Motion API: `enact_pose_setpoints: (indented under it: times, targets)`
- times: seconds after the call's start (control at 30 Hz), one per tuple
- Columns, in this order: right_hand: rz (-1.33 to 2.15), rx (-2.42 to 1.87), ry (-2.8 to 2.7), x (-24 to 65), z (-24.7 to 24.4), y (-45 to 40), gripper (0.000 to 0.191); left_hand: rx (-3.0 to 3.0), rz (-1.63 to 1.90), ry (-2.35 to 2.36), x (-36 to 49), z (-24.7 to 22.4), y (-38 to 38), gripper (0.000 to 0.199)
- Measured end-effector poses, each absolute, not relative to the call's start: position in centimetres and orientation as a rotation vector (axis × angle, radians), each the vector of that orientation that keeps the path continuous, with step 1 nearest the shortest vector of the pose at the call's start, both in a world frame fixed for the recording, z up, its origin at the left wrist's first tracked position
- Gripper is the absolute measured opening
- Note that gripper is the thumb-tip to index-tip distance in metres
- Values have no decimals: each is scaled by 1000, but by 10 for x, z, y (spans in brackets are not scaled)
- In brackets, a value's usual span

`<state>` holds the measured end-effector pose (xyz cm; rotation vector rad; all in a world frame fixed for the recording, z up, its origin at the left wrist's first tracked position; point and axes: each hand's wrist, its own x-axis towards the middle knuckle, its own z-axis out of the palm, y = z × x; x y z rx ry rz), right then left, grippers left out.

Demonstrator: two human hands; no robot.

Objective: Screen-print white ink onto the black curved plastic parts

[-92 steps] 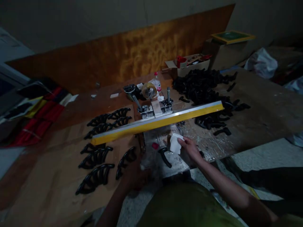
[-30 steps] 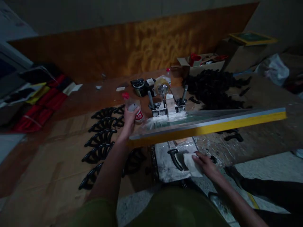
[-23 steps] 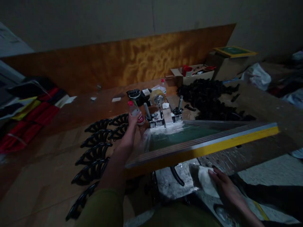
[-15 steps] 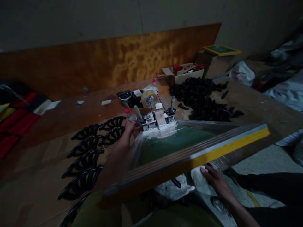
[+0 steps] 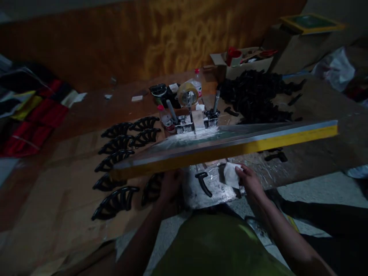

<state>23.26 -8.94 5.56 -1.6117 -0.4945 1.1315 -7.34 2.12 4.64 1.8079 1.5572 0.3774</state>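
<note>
A screen-printing frame (image 5: 230, 151) with a yellow and silver edge tilts up from a hinge clamp (image 5: 198, 122), its near edge raised above the table. My right hand (image 5: 249, 178) pinches a white cloth (image 5: 231, 175) below that edge. Under the frame, my left hand (image 5: 172, 182) is in shadow; its fingers are hidden, so I cannot tell whether they hold anything. A black curved handle (image 5: 204, 184) lies between the hands on a shiny, film-covered board (image 5: 192, 195). Beside the clamp stands a red-capped bottle (image 5: 166, 119).
Rows of black handles (image 5: 115, 205) lie on cardboard at left. A heap of black handles (image 5: 255, 96) sits at right, before an open box (image 5: 247, 67). A tape roll (image 5: 188, 94) and another bottle (image 5: 197, 82) stand behind the clamp. A person's dark-clothed leg (image 5: 316, 222) is at right.
My left hand has let go of the red-capped bottle and come back toward me, under the frame's edge. My right hand still holds the cloth. The view has tipped downward.
</note>
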Motion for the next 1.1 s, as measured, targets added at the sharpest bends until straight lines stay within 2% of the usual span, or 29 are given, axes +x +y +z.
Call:
enact_pose_setpoints:
  times: [0.17,0.27,0.4,0.6,0.83,1.1]
  targets:
    - [1049,-1692,-749,234,51,-88,47,2035,104,1605,-4,37,-55,44]
    - [928,-1770,-969,238,52,-93,45,2078,38,1717,17,41,-62,39]
    - [730,-1880,-1202,239,56,-101,43,2116,-18,1673,5,54,-61,27]
    - [559,-1914,-1547,219,61,-105,38,2148,-59,1601,-27,57,-55,23]
    - [428,-1568,-2134,178,53,-111,48,2195,38,1520,-31,41,-53,20]
    - [361,-1814,-1891,179,53,-97,42,2225,41,1454,-36,40,-51,17]
